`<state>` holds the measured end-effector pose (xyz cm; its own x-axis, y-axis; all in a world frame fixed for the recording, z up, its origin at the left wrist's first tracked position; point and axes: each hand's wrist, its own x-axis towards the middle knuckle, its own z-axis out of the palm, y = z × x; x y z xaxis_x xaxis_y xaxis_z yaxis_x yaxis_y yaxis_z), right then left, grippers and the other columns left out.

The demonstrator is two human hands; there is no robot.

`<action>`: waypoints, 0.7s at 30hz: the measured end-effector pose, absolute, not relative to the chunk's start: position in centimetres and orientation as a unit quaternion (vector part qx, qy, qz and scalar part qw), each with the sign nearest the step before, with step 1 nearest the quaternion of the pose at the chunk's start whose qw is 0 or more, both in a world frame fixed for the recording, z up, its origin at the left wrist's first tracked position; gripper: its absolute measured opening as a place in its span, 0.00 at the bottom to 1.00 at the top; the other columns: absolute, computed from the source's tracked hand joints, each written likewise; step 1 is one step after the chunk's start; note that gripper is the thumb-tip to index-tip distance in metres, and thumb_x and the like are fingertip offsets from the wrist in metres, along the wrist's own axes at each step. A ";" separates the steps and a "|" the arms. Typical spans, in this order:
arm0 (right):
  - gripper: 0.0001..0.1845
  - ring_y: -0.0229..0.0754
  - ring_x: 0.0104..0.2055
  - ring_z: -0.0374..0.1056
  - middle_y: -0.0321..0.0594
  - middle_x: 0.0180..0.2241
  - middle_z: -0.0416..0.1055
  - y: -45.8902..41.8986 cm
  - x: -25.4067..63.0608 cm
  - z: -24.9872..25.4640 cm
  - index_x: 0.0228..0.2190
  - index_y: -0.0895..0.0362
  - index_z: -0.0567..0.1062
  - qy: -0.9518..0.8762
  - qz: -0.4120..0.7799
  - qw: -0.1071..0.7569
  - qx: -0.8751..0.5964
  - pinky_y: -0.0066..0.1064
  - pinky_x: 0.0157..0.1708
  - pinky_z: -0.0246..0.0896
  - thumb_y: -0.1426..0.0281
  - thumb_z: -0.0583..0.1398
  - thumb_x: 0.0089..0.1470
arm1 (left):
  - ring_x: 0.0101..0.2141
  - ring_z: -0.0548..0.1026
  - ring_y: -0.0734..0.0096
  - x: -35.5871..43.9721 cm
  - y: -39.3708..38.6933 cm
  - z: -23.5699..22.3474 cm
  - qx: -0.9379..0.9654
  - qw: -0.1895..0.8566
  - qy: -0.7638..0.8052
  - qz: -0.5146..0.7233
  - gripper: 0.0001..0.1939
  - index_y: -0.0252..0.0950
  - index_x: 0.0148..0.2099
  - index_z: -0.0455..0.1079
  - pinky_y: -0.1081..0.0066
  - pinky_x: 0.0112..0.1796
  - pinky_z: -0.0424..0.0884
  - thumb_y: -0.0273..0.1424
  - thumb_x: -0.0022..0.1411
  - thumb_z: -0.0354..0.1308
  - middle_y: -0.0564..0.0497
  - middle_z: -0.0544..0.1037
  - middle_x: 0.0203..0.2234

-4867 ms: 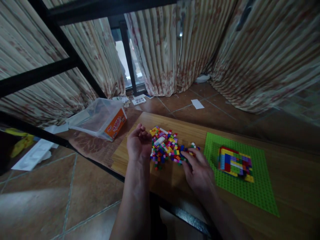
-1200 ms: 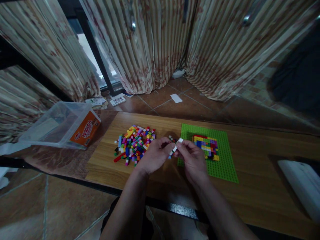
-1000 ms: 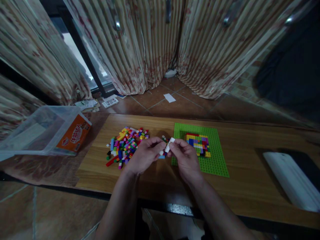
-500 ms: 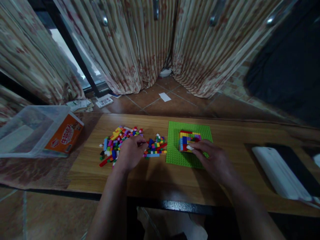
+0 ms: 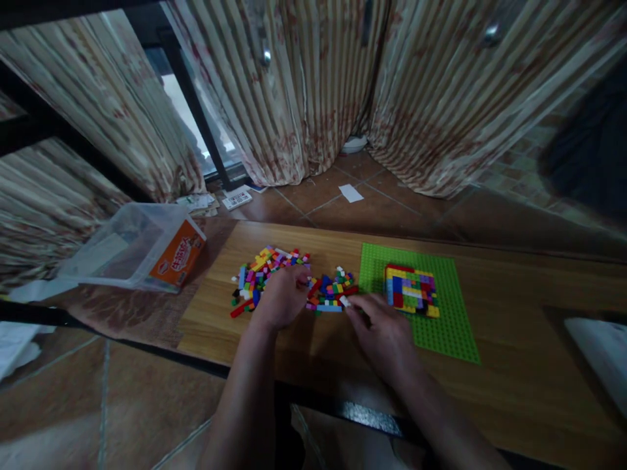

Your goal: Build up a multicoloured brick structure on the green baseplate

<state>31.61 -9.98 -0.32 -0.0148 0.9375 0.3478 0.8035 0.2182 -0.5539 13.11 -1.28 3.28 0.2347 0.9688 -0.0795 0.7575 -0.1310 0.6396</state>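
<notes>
Between the thumb and fingers of my right hand (image 5: 385, 326) is a small white toy brick (image 5: 345, 301), just right of the smaller group of loose bricks (image 5: 333, 287). My left hand (image 5: 284, 297) is over the right part of the larger pile of mixed bricks (image 5: 252, 277). Its fingertips are pinched together, and whatever they hold, if anything, is too small to make out. Beyond my right hand, a square multicoloured brick build (image 5: 411, 290) sits on the green studded baseplate (image 5: 448, 336).
On the left, a clear plastic box (image 5: 122, 245) with an orange label stands on a patterned cloth. The wooden tabletop (image 5: 210, 326) carries the bricks and baseplate. A white object (image 5: 600, 349) lies at the right. Striped curtains (image 5: 313, 98) hang behind.
My right hand has moved left off the brick build, towards the loose bricks, with the white brick still in its fingers. My left hand remains by the pile. The view has turned left.
</notes>
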 end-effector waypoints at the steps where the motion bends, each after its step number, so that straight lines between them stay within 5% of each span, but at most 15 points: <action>1: 0.09 0.42 0.37 0.74 0.40 0.36 0.77 -9.9 31.4 -0.5 0.38 0.56 0.77 -0.704 0.098 0.339 -0.617 0.32 0.37 0.66 0.69 0.56 0.62 | 0.38 0.78 0.67 13.1 -1.4 3.3 0.728 0.293 0.592 0.185 0.20 0.35 0.47 0.76 0.70 0.42 0.72 0.19 0.53 0.54 0.49 0.82 0.38; 8: 0.16 0.43 0.38 0.74 0.42 0.38 0.77 -9.7 31.7 -1.3 0.39 0.56 0.77 -0.707 0.047 0.365 -0.604 0.33 0.38 0.67 0.59 0.54 0.62 | 0.40 0.78 0.66 11.2 -0.7 4.3 0.645 0.239 0.677 0.263 0.15 0.37 0.45 0.76 0.70 0.44 0.71 0.24 0.58 0.52 0.48 0.81 0.37; 12: 0.16 0.42 0.38 0.75 0.39 0.38 0.78 -9.8 32.0 -1.5 0.38 0.54 0.77 -0.720 0.050 0.365 -0.588 0.32 0.37 0.67 0.60 0.53 0.63 | 0.51 0.73 0.57 8.2 0.4 4.1 0.591 0.134 0.761 0.231 0.24 0.34 0.54 0.72 0.62 0.52 0.67 0.22 0.56 0.51 0.41 0.77 0.49; 21: 0.12 0.40 0.38 0.75 0.37 0.38 0.78 -9.6 31.9 -1.5 0.38 0.53 0.77 -0.734 0.073 0.385 -0.555 0.30 0.36 0.68 0.63 0.54 0.63 | 0.60 0.64 0.61 6.8 2.3 2.9 0.677 0.167 0.690 0.192 0.34 0.32 0.65 0.61 0.64 0.60 0.58 0.19 0.54 0.48 0.43 0.68 0.60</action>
<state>31.88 -9.60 -1.47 -0.0886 0.8703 0.4845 0.7583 0.3743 -0.5338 6.76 2.26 2.87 -0.0268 0.9992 0.0291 0.8706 0.0090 0.4920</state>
